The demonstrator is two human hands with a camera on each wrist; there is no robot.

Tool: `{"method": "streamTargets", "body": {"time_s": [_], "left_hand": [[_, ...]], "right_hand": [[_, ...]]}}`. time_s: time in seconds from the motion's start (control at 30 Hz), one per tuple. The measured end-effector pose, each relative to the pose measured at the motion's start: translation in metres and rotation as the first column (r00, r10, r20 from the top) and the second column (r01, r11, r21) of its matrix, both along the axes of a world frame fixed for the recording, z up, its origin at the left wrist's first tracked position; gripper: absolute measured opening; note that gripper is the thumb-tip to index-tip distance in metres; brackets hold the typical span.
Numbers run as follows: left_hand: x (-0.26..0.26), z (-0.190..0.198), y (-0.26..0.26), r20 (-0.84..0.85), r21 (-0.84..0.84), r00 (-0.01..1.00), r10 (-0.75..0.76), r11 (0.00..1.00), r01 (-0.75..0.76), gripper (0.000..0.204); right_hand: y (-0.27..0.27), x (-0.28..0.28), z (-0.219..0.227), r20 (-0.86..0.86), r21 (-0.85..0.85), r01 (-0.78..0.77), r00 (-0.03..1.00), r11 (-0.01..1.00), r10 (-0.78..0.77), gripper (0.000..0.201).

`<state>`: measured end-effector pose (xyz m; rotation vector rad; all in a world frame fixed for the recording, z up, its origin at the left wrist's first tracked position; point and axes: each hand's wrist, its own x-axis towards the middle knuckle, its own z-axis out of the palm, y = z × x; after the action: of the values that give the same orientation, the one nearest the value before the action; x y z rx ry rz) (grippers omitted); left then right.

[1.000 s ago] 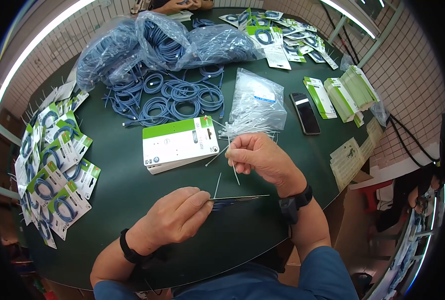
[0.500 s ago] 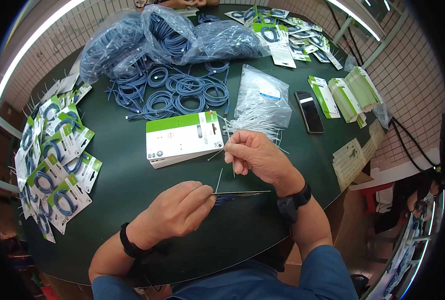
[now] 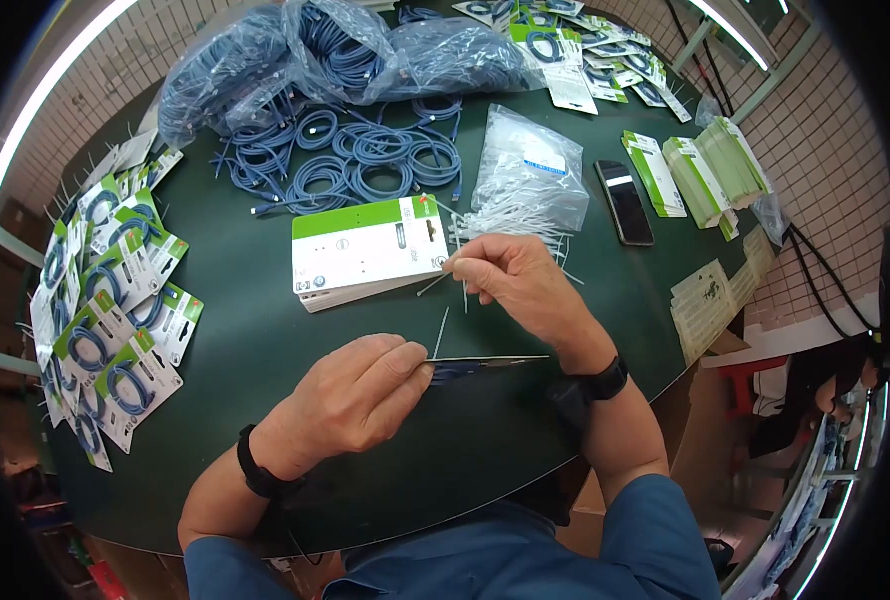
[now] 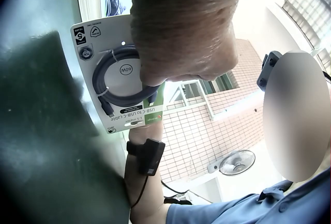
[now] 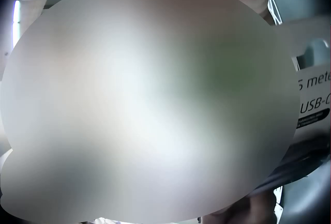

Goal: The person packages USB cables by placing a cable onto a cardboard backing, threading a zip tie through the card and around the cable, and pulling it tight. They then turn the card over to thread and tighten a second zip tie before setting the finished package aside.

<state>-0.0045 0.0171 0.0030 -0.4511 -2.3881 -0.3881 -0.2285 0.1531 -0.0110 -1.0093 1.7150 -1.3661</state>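
Observation:
My left hand (image 3: pixel 360 390) pinches a printed cable card (image 4: pixel 124 82) by its edge. In the head view the card is nearly edge-on; in the left wrist view its face shows a coiled dark blue USB-C cable (image 4: pixel 126 101) tied on it. A thin white cable tie (image 3: pixel 441 333) sticks up from the card beside my left fingers. Ahead and to the right, my right hand (image 3: pixel 520 285) holds another cable tie (image 3: pixel 466 297) between thumb and fingertips, close to the blank card stack (image 3: pixel 370 250). The right wrist view is mostly blurred, with part of the card (image 5: pixel 315 82) at its right edge.
Loose cable ties (image 3: pixel 510 222) spill from a clear bag (image 3: pixel 530 165). Coiled blue cables (image 3: pixel 385 160) and plastic bags of cables (image 3: pixel 235 65) lie at the back. Finished cable cards (image 3: pixel 115 330) heap at left and back right. A phone (image 3: pixel 625 205) and green-white cards (image 3: pixel 700 185) lie right.
The head view has tilted, so the table and both hands sit higher in it. Less of the cable tie shows below my right hand. Both hands keep their holds.

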Motion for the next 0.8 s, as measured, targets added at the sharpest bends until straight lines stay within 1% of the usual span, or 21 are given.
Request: {"method": "streamTargets", "body": {"time_s": [0.03, 0.07, 0.17, 0.2, 0.3, 0.33, 0.43, 0.6, 0.7, 0.8], "left_hand": [[0.0, -0.001, 0.0, -0.007, 0.003, 1.0, 0.003, 1.0, -0.003, 0.019], [0.0, -0.002, 0.001, 0.023, 0.02, 1.0, -0.003, 1.0, 0.003, 0.019], [0.0, -0.007, -0.001, 0.002, 0.022, 1.0, -0.01, 1.0, 0.01, 0.021], [0.0, -0.009, -0.001, 0.024, 0.028, 1.0, -0.014, 1.0, 0.014, 0.021], [0.0, -0.012, -0.002, 0.031, 0.056, 0.999, -0.014, 0.998, 0.012, 0.023], [-0.001, -0.012, -0.002, 0.044, 0.055, 0.999, -0.02, 0.998, 0.018, 0.023], [-0.001, -0.012, -0.002, 0.052, 0.06, 0.999, -0.014, 0.998, 0.011, 0.025], [-0.003, -0.01, -0.001, 0.065, 0.057, 0.998, -0.016, 0.998, 0.012, 0.026], [-0.003, -0.009, -0.001, 0.072, 0.044, 0.997, -0.007, 0.999, 0.004, 0.026], [-0.003, -0.009, -0.001, 0.073, 0.04, 0.997, -0.005, 0.999, 0.002, 0.026]], "right_hand": [[0.001, 0.001, 0.001, 0.082, -0.006, -0.012, 0.997, 1.0, 0.012, 0.019], [0.001, 0.002, 0.001, 0.112, 0.011, -0.006, 0.994, 1.0, 0.005, 0.019], [-0.001, 0.006, 0.001, 0.373, -0.009, 0.012, 0.928, 1.0, -0.008, 0.018], [-0.001, 0.009, 0.0, 0.393, -0.003, 0.016, 0.919, 1.0, -0.014, 0.018], [-0.004, 0.014, -0.005, 0.517, -0.009, -0.032, 0.855, 0.999, 0.032, 0.018], [-0.004, 0.014, -0.007, 0.528, -0.011, -0.025, 0.849, 1.0, 0.027, 0.018], [-0.005, 0.013, -0.01, 0.488, -0.008, -0.066, 0.871, 0.998, 0.062, 0.017], [-0.005, 0.015, -0.009, 0.48, 0.002, -0.059, 0.876, 0.998, 0.051, 0.016], [-0.005, 0.015, -0.011, 0.454, 0.011, -0.086, 0.888, 0.996, 0.072, 0.015], [-0.006, 0.017, -0.011, 0.465, 0.018, -0.087, 0.883, 0.996, 0.069, 0.014]]}}
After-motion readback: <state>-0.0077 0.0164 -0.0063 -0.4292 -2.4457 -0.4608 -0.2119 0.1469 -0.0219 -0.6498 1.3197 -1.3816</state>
